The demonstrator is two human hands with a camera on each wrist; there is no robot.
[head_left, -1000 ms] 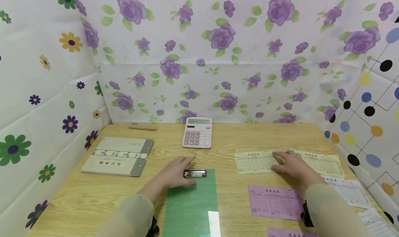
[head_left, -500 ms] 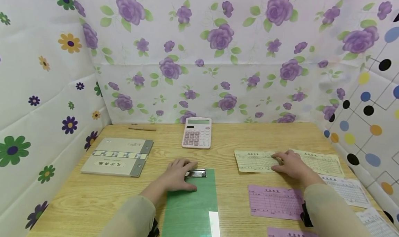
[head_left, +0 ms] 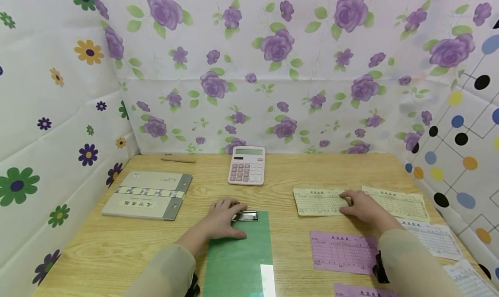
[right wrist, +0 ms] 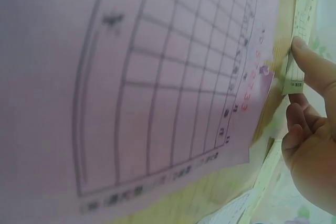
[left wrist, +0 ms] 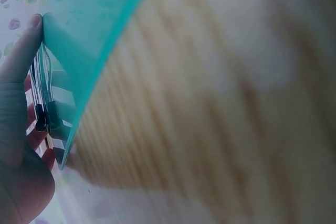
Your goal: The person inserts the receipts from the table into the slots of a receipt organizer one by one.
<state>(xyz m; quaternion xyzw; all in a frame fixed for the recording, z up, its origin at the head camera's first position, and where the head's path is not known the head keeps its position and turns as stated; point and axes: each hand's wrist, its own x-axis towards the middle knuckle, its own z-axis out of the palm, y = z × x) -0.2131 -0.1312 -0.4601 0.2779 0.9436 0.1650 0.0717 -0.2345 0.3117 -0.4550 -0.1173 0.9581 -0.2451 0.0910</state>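
Note:
A green translucent clipboard (head_left: 239,262) with a metal clip (head_left: 247,216) lies on the table in front of me. My left hand (head_left: 223,221) holds its upper left corner beside the clip; in the left wrist view the thumb lies near the clip (left wrist: 44,93), with the other fingers partly hidden behind the board. On the right, my right hand (head_left: 364,207) pinches the right end of a yellow printed slip (head_left: 319,202) between thumb and fingers. The right wrist view shows this slip (right wrist: 298,72) between the thumb and the fingers.
A second yellow slip (head_left: 401,203), white slips (head_left: 434,238) and purple slips (head_left: 341,251) lie around the right forearm. Further back are a pink calculator (head_left: 247,166), a grey binder-like book (head_left: 148,195) and a thin brown stick (head_left: 178,159). Patterned cloth walls (head_left: 253,93) enclose the table.
My left fingers have drawn in closer around the clipboard's corner by the clip. The yellow slip under my right hand has shifted slightly, its lower edge moving up; the right hand has barely moved.

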